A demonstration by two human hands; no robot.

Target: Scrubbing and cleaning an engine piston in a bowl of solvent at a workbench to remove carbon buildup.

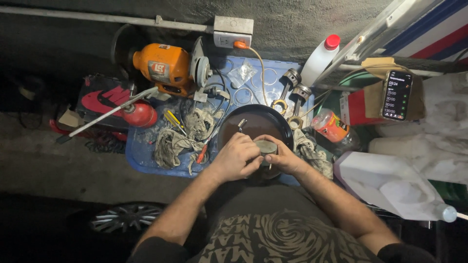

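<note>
Lying at 9 o'clock of hands: red-black box [102,100], red canister [141,115], orange bench grinder [163,65] above. Dirty rags [183,136] and screwdrivers [173,119] covered blue tray [141,156]. Left hand [236,158] curled shut around round metal part [266,146]; right hand [284,157] clasped its other side. Part sat over dark round pan [253,122], near rim at 6 o'clock. Two connecting rods [295,100] lay at 1 o'clock, white bottle [319,58] beyond, orange bottle [331,125] at 3 o'clock, phone [397,95] further right.
</note>
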